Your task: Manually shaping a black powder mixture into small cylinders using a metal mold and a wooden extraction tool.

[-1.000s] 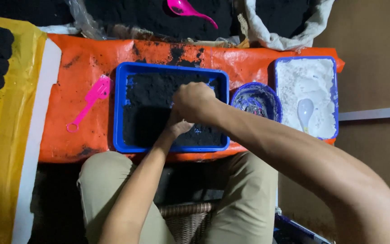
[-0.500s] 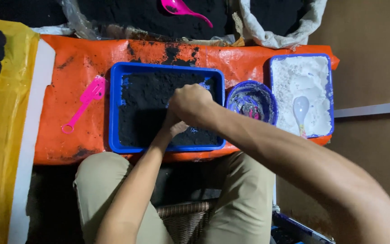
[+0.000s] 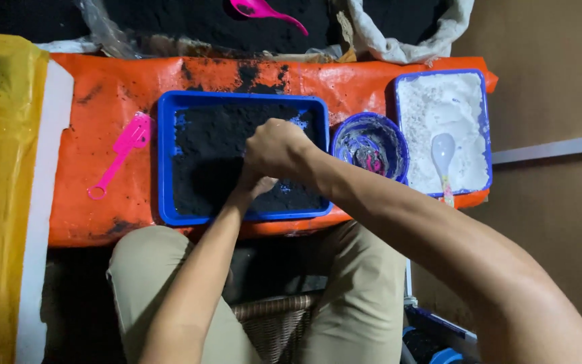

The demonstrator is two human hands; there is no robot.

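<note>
- Working over a blue rectangular tray (image 3: pixel 167 162) filled with black powder (image 3: pixel 207 152), a seated person presses both hands together above the tray's middle.
- The right hand (image 3: pixel 276 148) lies on top, knuckles up and fingers curled inward; whether anything sits inside that fist cannot be told.
- The left hand (image 3: pixel 256 185) is mostly hidden beneath the right, so its fingers cannot be read as released or clenched.
- The tray rests on an orange sheet (image 3: pixel 102 87) that covers the worktop, smeared with black dust near its upper edge.
- A pink plastic scoop (image 3: pixel 121 156) lies on the sheet just left of the tray, apart from it.
- A round blue bowl (image 3: pixel 370 143), streaked dark inside, sits just beside the tray's right edge.
- Farther right, a second blue tray (image 3: pixel 485 128) holds white powder (image 3: pixel 439 101), with a pale spoon (image 3: pixel 443 158) resting in it.
- Beyond the sheet, a pink ladle (image 3: pixel 264 11) lies on a heap of black powder in an open sack (image 3: pixel 399 40).
- A yellow sheet (image 3: pixel 1 202) runs along the left side.
</note>
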